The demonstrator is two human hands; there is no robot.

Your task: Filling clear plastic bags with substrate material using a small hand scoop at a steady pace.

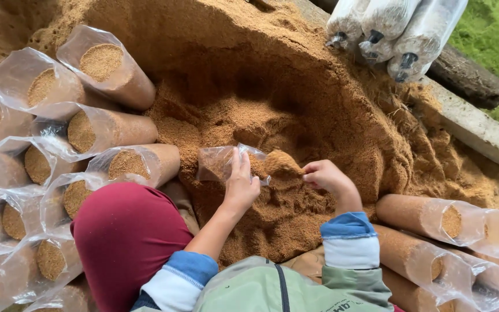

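Head view: left hand (241,186) pinches the limp, flimsy plastic bag (222,163) by its mouth; right hand (326,176), cupped, pushes loose sawdust (282,163) in.

Clear plastic bag (220,162), mouth open, lies on brown sawdust heap (272,86).
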